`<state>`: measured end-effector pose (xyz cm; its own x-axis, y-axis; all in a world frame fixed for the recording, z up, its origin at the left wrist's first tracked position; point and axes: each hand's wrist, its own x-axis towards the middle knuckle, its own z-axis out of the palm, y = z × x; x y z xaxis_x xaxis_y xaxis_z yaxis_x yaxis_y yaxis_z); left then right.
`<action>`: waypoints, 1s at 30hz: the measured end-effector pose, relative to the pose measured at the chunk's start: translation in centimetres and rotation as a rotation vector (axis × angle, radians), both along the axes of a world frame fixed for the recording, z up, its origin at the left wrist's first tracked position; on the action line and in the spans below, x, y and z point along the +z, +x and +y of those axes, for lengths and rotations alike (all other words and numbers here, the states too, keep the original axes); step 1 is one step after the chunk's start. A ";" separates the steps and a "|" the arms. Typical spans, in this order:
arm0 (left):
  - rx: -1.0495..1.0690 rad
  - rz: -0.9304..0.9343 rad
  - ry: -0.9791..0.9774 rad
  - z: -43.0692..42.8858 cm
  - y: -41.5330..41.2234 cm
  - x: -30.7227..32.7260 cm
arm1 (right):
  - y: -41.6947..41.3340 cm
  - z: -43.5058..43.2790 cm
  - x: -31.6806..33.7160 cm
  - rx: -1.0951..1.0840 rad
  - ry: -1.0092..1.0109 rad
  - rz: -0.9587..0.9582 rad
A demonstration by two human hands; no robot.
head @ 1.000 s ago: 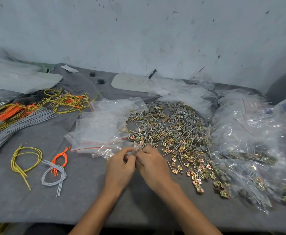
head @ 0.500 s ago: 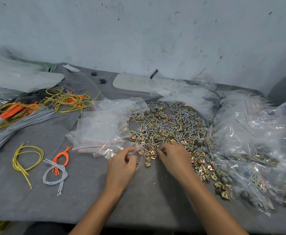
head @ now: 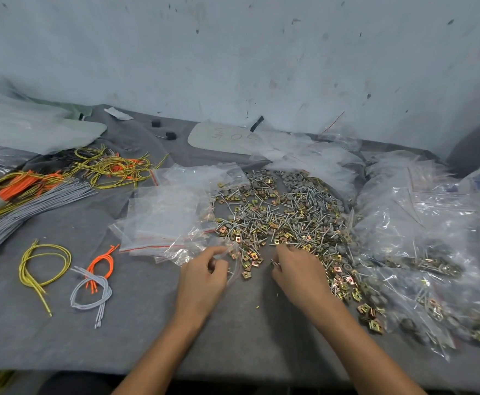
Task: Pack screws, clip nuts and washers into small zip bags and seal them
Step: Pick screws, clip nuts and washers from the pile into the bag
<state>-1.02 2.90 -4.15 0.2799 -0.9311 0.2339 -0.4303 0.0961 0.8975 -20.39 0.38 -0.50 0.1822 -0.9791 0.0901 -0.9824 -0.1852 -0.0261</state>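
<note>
the left hand pinches the mouth of a small zip bag between thumb and fingers, near the table's front edge. the right hand curls its fingers into the near edge of the pile of screws, clip nuts and washers at mid-table; whether they pinch a piece i cannot tell. empty bags lie left of the pile, filled bags right.

Bare table is left along the front edge; passage beyond is blocked by a hardware pile, filled bags rightward, and wire loops leftward.
</note>
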 end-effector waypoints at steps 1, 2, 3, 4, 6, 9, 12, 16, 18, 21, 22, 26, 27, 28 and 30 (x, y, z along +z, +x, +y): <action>0.000 -0.002 -0.001 0.0 0.0 0.0 | 0.0 0.1 0.0 0.006 0.008 0.011; 0.000 -0.004 -0.002 0.0 0.0 0.0 | 0.1 0.1 0.0 0.015 0.013 0.027; -0.001 -0.006 -0.002 0.0 0.0 0.0 | 0.1 0.1 -0.1 0.023 0.014 0.042; -0.001 -0.007 -0.001 0.0 0.0 0.0 | 0.2 0.1 -0.1 0.024 0.013 0.046; 0.002 -0.007 0.000 0.0 0.0 0.0 | 0.3 0.1 0.0 0.019 0.008 0.025; 0.001 -0.011 0.001 0.0 0.0 0.1 | 0.5 0.0 0.0 0.016 -0.003 0.016; 0.003 -0.017 -0.003 0.1 0.0 0.2 | 0.7 -0.2 0.1 0.031 -0.008 0.073; -0.001 -0.016 -0.009 0.1 0.0 0.3 | 1.0 -0.9 -0.2 0.073 -0.008 0.190; 0.004 -0.017 -0.005 0.1 0.0 0.3 | 1.0 -1.1 -0.4 0.100 -0.021 0.196; 0.008 -0.011 -0.002 0.1 0.0 0.3 | 0.7 -1.0 -0.6 0.189 -0.032 0.180; 0.007 -0.010 -0.002 0.1 0.0 0.3 | 0.7 -0.9 -0.6 0.213 -0.025 0.170; 0.000 -0.014 0.000 0.1 0.0 0.3 | 0.4 -0.8 -0.5 0.169 0.019 0.143; 0.000 -0.013 0.002 0.1 0.0 0.3 | 0.5 -0.9 -0.4 0.158 0.022 0.154; 0.002 -0.009 0.004 0.1 0.0 0.3 | 0.6 -0.8 -0.5 0.155 0.018 0.157; 0.003 -0.002 0.006 0.1 0.0 0.4 | 0.8 -0.6 -0.5 0.159 0.002 0.150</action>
<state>-1.06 3.03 -3.79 0.2819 -0.9316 0.2295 -0.4328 0.0900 0.8970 -19.60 -0.26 -0.99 0.3456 -0.9371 0.0487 -0.9336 -0.3383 0.1178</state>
